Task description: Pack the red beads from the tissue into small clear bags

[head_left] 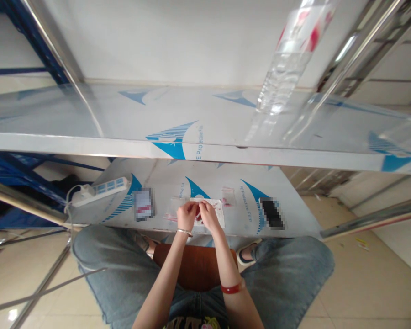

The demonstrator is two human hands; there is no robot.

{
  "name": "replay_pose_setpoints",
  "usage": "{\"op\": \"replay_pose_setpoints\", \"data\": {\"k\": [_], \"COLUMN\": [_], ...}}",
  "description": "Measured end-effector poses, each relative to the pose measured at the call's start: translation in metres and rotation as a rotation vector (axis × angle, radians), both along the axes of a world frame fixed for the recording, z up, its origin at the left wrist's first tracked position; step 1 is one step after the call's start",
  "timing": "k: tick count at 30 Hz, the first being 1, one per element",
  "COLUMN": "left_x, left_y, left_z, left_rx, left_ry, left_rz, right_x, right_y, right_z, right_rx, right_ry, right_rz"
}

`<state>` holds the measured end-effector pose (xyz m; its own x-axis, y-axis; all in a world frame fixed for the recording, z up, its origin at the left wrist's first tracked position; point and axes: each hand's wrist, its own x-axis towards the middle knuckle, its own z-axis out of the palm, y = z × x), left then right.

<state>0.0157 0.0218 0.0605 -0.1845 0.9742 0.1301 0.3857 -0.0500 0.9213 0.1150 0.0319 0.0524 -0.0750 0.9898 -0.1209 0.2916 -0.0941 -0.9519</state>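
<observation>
My left hand (187, 216) and my right hand (209, 216) meet over a white printed sheet (220, 211) on the lower metal shelf. The fingers of both are pinched together at a small red thing (197, 213), mostly hidden by the fingertips, its kind too small to make out. Left of the sheet lies a clear plastic piece (174, 204), with thin red strips (170, 216) near my left hand. Just beyond the sheet on the right rests a small clear bag (228, 195) with red bits in it.
A blurred phone-like object (144, 204) lies left and a black phone-like one (271, 213) right. A white power strip (106, 189) sits at the far left. The upper shelf (123, 119) overhangs the work, bearing a clear plastic bottle (284, 73). Metal posts (359, 214) flank the sides.
</observation>
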Motion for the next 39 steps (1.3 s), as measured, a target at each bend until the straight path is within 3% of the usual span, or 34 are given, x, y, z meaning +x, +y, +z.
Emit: {"op": "replay_pose_setpoints", "data": {"k": [5,10,15,22,39], "left_x": [-0.002,-0.004,-0.003,0.002,0.016], "left_y": [0.001,0.0,0.0,0.0,-0.002], "left_z": [-0.003,-0.004,-0.005,-0.01,-0.017], "left_rx": [0.001,-0.044,-0.066,-0.073,-0.1], "left_ry": [0.018,0.018,0.02,0.053,0.033], "left_rz": [-0.029,0.092,0.143,0.146,0.202], "right_x": [-0.008,-0.019,-0.021,-0.012,0.001], "right_y": [0.003,0.0,-0.004,-0.006,-0.005], "right_z": [-0.01,-0.008,0.003,0.016,0.019], "right_rx": [0.038,0.111,0.062,-0.001,0.05], "right_ry": [-0.003,-0.263,-0.464,-0.551,-0.667], "right_rz": [-0.09,-0.106,-0.059,-0.008,0.087]}}
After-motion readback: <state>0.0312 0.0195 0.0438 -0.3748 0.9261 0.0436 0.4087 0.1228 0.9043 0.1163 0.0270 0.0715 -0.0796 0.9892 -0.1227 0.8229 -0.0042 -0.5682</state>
